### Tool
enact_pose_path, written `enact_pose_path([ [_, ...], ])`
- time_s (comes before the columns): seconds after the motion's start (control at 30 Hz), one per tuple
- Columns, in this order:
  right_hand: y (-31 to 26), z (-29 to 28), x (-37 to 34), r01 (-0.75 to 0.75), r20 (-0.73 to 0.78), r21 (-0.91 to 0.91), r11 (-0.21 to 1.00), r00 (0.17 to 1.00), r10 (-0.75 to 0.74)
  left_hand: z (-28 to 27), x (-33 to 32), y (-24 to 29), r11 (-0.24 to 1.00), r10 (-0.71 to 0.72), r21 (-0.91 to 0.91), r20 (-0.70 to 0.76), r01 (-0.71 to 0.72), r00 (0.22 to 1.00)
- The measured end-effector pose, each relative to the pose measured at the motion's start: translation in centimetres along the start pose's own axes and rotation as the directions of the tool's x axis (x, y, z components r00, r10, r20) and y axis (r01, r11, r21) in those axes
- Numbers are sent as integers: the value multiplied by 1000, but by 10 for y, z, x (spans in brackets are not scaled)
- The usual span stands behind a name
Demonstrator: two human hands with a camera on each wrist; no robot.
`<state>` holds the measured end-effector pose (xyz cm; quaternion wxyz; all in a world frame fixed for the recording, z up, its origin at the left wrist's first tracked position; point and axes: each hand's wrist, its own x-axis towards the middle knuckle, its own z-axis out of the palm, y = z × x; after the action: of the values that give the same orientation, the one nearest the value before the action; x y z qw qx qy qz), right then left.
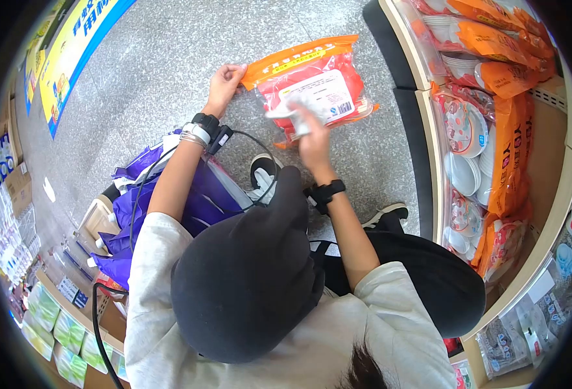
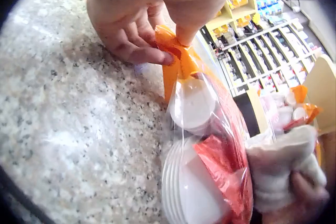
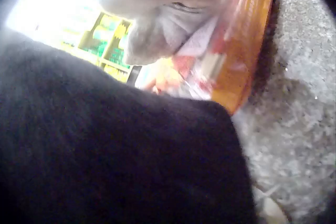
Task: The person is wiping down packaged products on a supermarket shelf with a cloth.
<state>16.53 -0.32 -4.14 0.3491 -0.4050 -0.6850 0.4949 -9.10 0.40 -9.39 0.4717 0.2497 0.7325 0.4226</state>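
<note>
Orange barcoded packet (image 1: 321,83) is pinched by left hand (image 1: 224,87); right hand (image 1: 314,142) grips white cloth (image 2: 275,155).

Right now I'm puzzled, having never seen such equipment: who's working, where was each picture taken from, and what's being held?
No robot here, just a person working by hand. The head view comes from a head-worn camera looking down; the others, from the left wrist camera and right wrist camera. The left hand pinches a corner of the orange-edged packet, inside which white dishes show. The right hand holds a white cloth at the packet's labelled side. Below is speckled floor; purple packaging is near the left forearm.
</note>
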Motion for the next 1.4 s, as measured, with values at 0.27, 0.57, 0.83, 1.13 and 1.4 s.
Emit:
enact_pose_path([
  [0.27,-17,-80,46,-106,-564,-203,973,826,-28,16,-12,41,448,721,714,68,-538,690],
  [0.57,11,5,-36,-77,-159,-459,885,987,3,50,-36,43,344,709,636,307,-691,635],
  [0.83,6,5,-44,105,6,-359,927,994,-110,48,-35,48,413,678,604,297,-682,673],
  [1.13,-55,-6,21,23,112,-105,994,994,-11,57,-45,53,-144,633,771,553,-620,542],
  [1.4,-99,29,36,268,718,-104,958,687,-114,55,-42,43,-187,629,778,564,-600,536],
])
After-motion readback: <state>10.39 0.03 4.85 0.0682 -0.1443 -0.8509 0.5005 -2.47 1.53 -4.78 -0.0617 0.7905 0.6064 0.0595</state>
